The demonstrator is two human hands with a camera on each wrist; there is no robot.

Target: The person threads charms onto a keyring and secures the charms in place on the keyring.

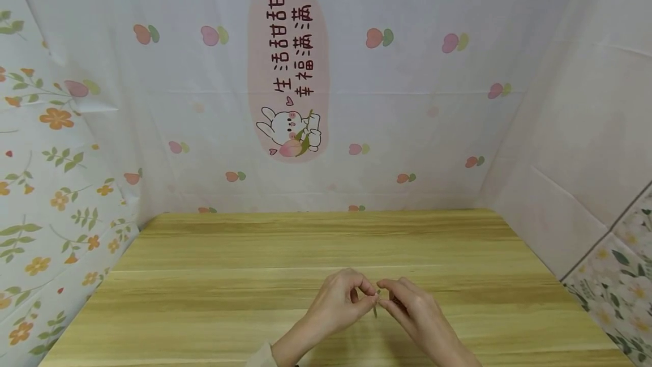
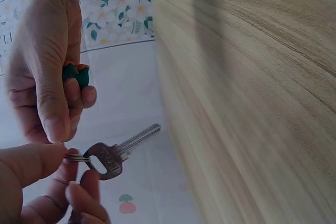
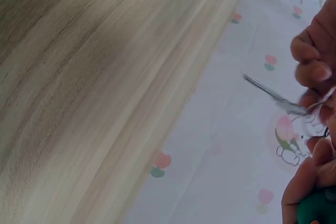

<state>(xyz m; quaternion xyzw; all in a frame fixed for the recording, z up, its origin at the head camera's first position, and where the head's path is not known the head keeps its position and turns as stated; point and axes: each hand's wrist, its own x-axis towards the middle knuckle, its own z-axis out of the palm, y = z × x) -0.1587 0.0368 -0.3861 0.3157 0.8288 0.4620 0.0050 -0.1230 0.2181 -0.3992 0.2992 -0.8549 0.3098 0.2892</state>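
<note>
Wood-grained tabletop [image 1: 285, 248] is noted as the surface in front of the person. Over its near part, at about five o'clock in the head view, both hands are positioned close together. By the left hand [image 1: 338, 302], at nine o'clock of the pair, a metal ring [image 2: 77, 158] is pinched between thumb and fingers. On that ring a metal key [image 2: 118, 156] is carried, its blade directed toward two o'clock in the left wrist view. By the right hand [image 1: 420, 310], at three o'clock, a green object [image 2: 79, 76] with orange edges is grasped in curled fingers; its nature cannot be determined. Beyond the far edge, a white backdrop [image 1: 407, 112] is seen at twelve o'clock, with a pink panel [image 1: 292, 67] at eleven. Flowered cloth [image 1: 46, 186] is recorded at nine.
</note>
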